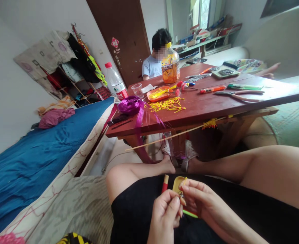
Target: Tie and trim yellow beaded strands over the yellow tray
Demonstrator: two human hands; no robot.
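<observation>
Above my lap, my left hand and my right hand meet with their fingertips pinched close together. A bit of yellow cord pokes out at the fingertips of my right hand. Whatever my left fingers pinch is too small and covered to name. Under the hands a shallow yellow tray rests on the black cloth over my lap, partly hidden. A bright green edge shows below my right palm. Left of the tray lies a red tube with a tan end.
On the red-brown table lie purple thread, knotted yellow cords, an orange tray, pliers and a drink bottle. A thin stick juts along its near edge. Another person sits across. A bed stands left.
</observation>
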